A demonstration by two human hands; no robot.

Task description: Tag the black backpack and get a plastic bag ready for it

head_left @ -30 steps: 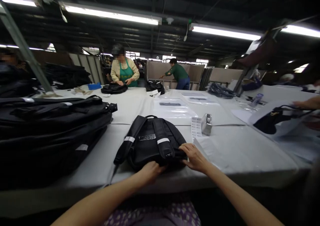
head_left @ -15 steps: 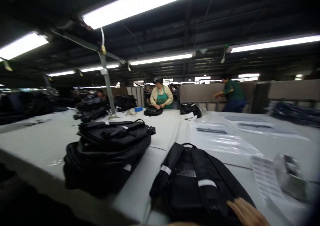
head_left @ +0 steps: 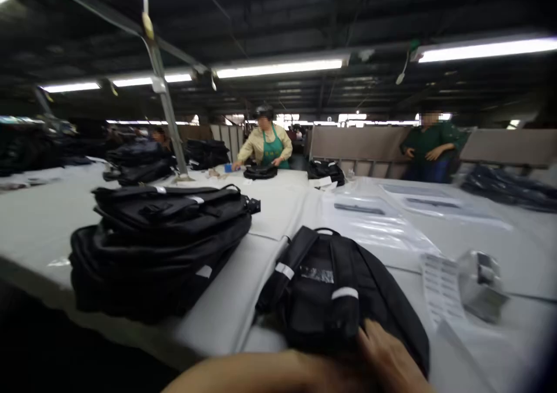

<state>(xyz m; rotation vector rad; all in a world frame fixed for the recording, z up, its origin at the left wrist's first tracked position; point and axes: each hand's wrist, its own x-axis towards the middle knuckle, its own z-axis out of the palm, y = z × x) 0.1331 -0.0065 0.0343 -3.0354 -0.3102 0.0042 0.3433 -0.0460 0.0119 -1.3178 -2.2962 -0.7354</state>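
Note:
A black backpack (head_left: 317, 312) lies on the white table just in front of me, its shoulder straps facing up. Each strap has a white band, and a clear patch (head_left: 317, 274) shows on the back panel. My right hand (head_left: 387, 349) is at the lower end of the right strap (head_left: 346, 271), its blurred fingers bent in and closed against the bag. From the bottom edge my left hand (head_left: 322, 372) reaches across to the bag's lower end; motion smears it, and its fingers cannot be made out.
Stacked black backpacks (head_left: 161, 253) stand on the left. On the right lie clear plastic bags (head_left: 369, 224), a label sheet (head_left: 441, 285) and a shiny box-like object (head_left: 482, 285). Across the table a person in a green apron (head_left: 272, 146) handles a black bag; another person (head_left: 430, 146) stands farther right.
My left forearm has come into view over the bag's lower end. My right hand has shifted left from the bag's side to the strap's lower end. The apron wearer's arm now reaches sideways.

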